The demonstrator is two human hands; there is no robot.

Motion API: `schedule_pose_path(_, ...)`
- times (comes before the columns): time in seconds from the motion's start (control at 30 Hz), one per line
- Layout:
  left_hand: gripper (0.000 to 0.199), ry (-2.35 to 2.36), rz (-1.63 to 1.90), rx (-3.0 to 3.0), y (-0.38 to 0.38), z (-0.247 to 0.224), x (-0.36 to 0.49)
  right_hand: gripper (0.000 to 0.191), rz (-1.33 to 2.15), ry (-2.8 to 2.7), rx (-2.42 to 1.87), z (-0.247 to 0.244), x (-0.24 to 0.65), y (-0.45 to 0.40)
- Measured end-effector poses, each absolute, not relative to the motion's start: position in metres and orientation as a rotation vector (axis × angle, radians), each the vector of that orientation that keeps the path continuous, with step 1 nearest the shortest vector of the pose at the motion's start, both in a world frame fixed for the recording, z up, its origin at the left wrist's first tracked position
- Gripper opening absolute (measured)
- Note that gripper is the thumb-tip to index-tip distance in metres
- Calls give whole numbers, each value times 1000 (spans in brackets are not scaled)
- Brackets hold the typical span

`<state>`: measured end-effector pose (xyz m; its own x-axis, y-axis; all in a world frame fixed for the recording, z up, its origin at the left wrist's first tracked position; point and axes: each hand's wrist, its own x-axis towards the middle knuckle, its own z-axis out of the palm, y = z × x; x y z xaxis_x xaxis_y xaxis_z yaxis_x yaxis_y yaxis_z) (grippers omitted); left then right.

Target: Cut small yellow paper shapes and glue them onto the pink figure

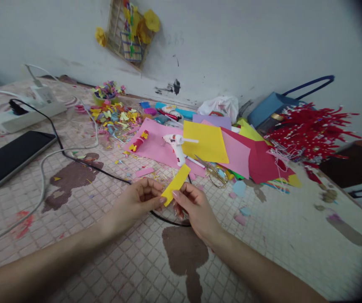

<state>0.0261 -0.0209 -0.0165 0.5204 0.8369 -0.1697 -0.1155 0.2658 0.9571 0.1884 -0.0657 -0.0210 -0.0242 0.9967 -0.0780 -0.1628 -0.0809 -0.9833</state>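
Observation:
A short strip of yellow paper [178,182] is held up over the table between both hands. My left hand [141,198] pinches its lower left end between thumb and fingers. On its right edge, my right hand [195,204] has the thumb in front and the fingers curled behind. Just beyond the strip lies a white glue gun [176,147], its nozzle toward the left. A pair of scissors [215,173] rests to the right of it. Left of the glue gun, a small red roll with yellow paper bows [139,141] lies on a pink sheet [154,130].
Coloured sheets, including a yellow one [206,141], overlap at the back. Paper scraps [114,115] are heaped at back left. A phone [17,155], a power strip [29,111] and a black cable [105,170] lie leftward. Red fuzzy stems [307,130] stand at right by a blue basket [267,107].

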Motion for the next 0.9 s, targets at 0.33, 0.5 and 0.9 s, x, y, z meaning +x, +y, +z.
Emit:
schedule_pose_path(0.33,29,778,782,1162,-22,-17,26,21,1318,-1179,-1221,-14,184,-70)
schedule_pose_path(0.5,25,730,740,1132,-24,-16,28,21,1300,-1175,-1240,-15,186,-68)
schedule_pose_path(0.9,20,734,502,1151,-26,-11,22,25,1479,-1031,-1075,-20,183,-69)
